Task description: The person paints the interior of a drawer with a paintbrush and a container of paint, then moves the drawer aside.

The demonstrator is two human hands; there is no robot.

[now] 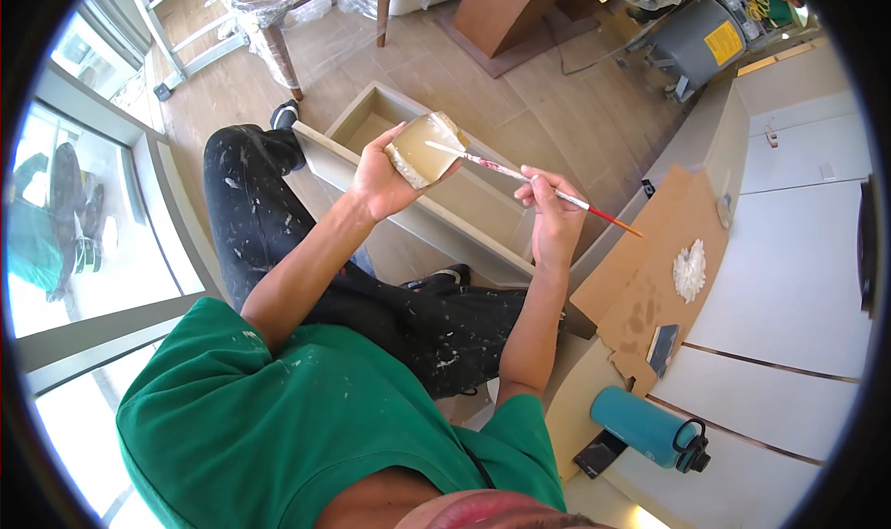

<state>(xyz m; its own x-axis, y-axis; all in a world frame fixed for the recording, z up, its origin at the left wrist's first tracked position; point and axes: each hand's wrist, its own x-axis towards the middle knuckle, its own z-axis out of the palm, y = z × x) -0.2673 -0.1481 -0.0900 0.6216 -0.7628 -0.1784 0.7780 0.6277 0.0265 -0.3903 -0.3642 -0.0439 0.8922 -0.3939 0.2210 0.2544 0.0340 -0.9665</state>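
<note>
My left hand [379, 184] is wrapped around a small, shallow container [401, 167] with ragged, paint-crusted edges, tilted so its inside shows. Beige paint [419, 153] coats the inside. Between the fingers and thumb of my right hand [555, 221] is a thin paintbrush [501, 168] with a red and white handle. Its bristle end reaches into the container, over the beige paint; whether it touches is hard to tell. Below both hands, a beige drawer [332, 161] lies on the floor in front of my legs.
Right of me, cardboard [617, 297] carries a crumpled white wad [689, 271] and a small dark flat block [662, 350]. Nearby are a teal bottle [640, 427] and a phone [600, 453]. Farther off stand a grey compressor [689, 51], a brown wooden piece [506, 14] and a plastic-wrapped table [277, 56].
</note>
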